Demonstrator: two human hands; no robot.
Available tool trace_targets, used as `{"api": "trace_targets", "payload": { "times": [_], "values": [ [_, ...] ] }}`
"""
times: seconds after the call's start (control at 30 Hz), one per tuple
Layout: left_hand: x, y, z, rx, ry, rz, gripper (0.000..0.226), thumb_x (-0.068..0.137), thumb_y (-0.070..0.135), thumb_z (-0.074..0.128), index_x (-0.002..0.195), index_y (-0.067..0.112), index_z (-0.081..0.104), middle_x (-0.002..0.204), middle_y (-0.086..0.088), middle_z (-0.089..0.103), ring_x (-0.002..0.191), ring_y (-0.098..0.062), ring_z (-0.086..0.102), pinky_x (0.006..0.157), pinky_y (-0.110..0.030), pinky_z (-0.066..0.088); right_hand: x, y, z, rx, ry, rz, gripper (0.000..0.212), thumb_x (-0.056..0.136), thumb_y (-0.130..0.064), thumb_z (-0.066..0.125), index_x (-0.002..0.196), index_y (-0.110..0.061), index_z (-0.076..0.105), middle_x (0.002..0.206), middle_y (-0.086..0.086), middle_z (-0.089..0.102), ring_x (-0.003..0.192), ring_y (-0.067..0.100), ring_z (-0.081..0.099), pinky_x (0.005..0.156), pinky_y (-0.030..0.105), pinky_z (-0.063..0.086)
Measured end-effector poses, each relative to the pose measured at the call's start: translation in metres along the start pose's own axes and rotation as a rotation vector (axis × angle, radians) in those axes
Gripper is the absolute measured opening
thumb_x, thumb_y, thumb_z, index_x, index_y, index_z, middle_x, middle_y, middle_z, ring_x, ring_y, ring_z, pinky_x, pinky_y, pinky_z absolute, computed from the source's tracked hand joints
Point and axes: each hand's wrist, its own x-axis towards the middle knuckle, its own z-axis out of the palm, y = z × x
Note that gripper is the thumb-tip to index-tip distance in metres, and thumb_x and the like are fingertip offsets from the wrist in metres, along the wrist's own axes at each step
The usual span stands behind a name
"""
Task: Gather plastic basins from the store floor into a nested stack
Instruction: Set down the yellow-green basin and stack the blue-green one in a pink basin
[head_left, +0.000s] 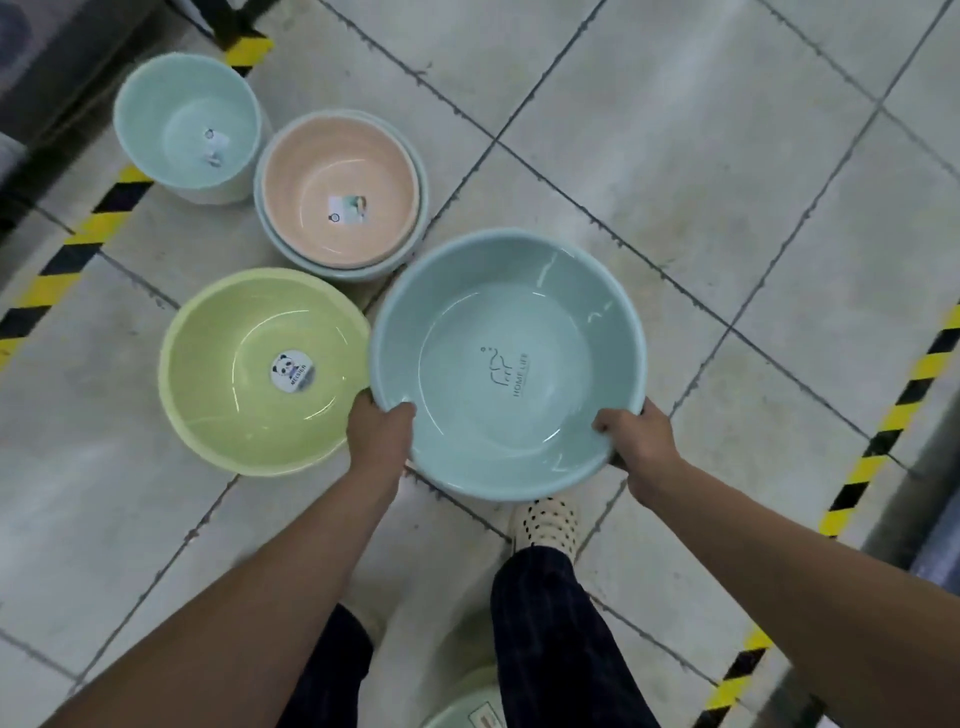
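We stand on a floor of pale grey tiles with dark joints. Strips of yellow-and-black tape run along it on the left and again on the right.

Our fingers grip a wide blue-green basin by its near rim, one hand on each side. On the left hand the thumb lies over the rim and inside the bowl, and the rest of the fingers wrap underneath, mostly out of sight. The right hand does the same on the opposite side, with its thumb hooked over the edge. We hold the basin mouth up and roughly level in front of our legs. A line drawing and the words "HOME LIFE" are printed on its bottom.

The near edge of the basin covers the toe of a spotted shoe, above a dark trouser leg. Its left rim overlaps the edge of a yellow-green basin, which sits on the floor just beside it and has a round panda sticker in the middle.

Beyond these two, a pink basin is nested inside a pale green basin, of which only the rim shows. A small label lies in the pink one. Further left and farther off, near the tape, stands a smaller mint basin with tags in its bottom. At the bottom edge of the view, between our legs, we see part of one more pale green basin.
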Motion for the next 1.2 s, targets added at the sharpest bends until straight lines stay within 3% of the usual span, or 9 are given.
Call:
{"api": "trace_targets", "payload": {
  "times": [0.13,0.27,0.4,0.57,0.77,0.83,0.93,1.03,1.2],
  "values": [
    [0.025,-0.035,0.05,0.08,0.071,0.05,0.031,0.079,0.004,0.063,0.108,0.012,0.059,0.099,-0.004,0.064,0.089,-0.026,0.062,0.076,-0.032,0.047,0.061,0.023,-0.005,-0.005,0.009,0.02,0.035,0.077,0.003,0.059,0.106,-0.016,0.062,0.102,0.012,0.069,0.097,0.037,0.067,0.085,0.054,0.059],
    [0.043,-0.066,0.075,0.2,0.111,0.033,0.03,0.071,0.011,0.061,0.1,0.008,0.065,0.1,-0.01,0.068,0.086,-0.031,0.066,0.075,-0.039,0.056,0.102,0.05,-0.008,-0.053,0.054,-0.009,0.028,0.069,-0.003,0.063,0.088,-0.023,0.066,0.093,0.009,0.071,0.092,0.036,0.069,0.081,0.054,0.06],
    [0.05,-0.091,0.088,0.276,0.153,0.065,0.035,0.076,0.007,0.064,0.111,0.001,0.062,0.132,-0.006,0.042,0.098,-0.02,0.054,0.089,-0.027,0.043,0.125,0.075,-0.007,-0.103,0.068,-0.05,0.025,0.068,-0.009,0.068,0.091,-0.017,0.067,0.102,0.009,0.069,0.089,0.031,0.068,0.083,0.048,0.06],
    [0.054,-0.111,0.092,0.226,0.22,0.154,0.036,0.082,0.006,0.063,0.118,0.002,0.061,0.129,-0.004,0.038,0.102,-0.023,0.055,0.095,-0.03,0.045,0.136,0.091,0.004,-0.165,0.088,-0.168,0.033,0.08,-0.005,0.069,0.105,-0.018,0.052,0.128,-0.005,0.036,0.102,0.019,0.049,0.097,0.036,0.047],
    [0.07,-0.12,0.084,0.29,0.168,0.393,0.063,0.084,0.014,0.072,0.14,0.017,0.043,0.136,-0.004,0.04,0.112,-0.009,0.046,0.096,-0.02,0.035,0.155,0.091,0.015,-0.228,0.088,-0.326,0.061,0.081,0.0,0.066,0.137,-0.013,0.044,0.135,-0.002,0.039,0.111,0.018,0.05,0.097,0.032,0.044],
    [0.082,-0.119,0.083,0.221,0.105,0.348,0.074,0.08,0.02,0.077,0.143,0.017,0.038,0.137,0.002,0.041,0.111,-0.002,0.046,0.099,-0.021,0.038,0.161,0.087,0.015,-0.186,0.093,-0.332,0.07,0.082,0.0,0.066,0.143,-0.017,0.034,0.135,-0.003,0.036,0.112,0.017,0.047,0.1,0.032,0.042],
    [0.106,-0.115,0.081,0.044,0.028,0.159,0.087,0.062,0.038,0.082,0.136,0.015,0.041,0.131,-0.002,0.059,0.115,-0.019,0.061,0.1,-0.044,0.05,0.18,0.074,0.012,-0.061,0.04,-0.251,0.081,0.084,-0.008,0.071,0.149,-0.022,0.025,0.132,0.0,0.045,0.113,0.024,0.053,0.103,0.04,0.045],
    [0.121,-0.111,0.077,0.022,-0.006,0.067,0.072,0.05,0.031,0.079,0.116,0.015,0.054,0.112,-0.006,0.068,0.1,-0.028,0.068,0.088,-0.053,0.056,0.192,0.06,0.008,-0.069,-0.064,-0.176,0.066,0.077,-0.002,0.069,0.132,-0.024,0.039,0.119,0.003,0.057,0.108,0.031,0.061,0.094,0.052,0.054],
    [0.088,-0.091,0.05,-0.091,0.042,0.032,0.058,0.051,0.016,0.071,0.108,0.016,0.061,0.099,-0.001,0.072,0.091,-0.024,0.07,0.082,-0.043,0.058,0.152,0.037,0.004,-0.139,-0.039,-0.255,0.065,0.074,-0.001,0.068,0.132,-0.02,0.043,0.1,-0.006,0.056,0.105,0.031,0.062,0.091,0.049,0.055]
  ]
}}
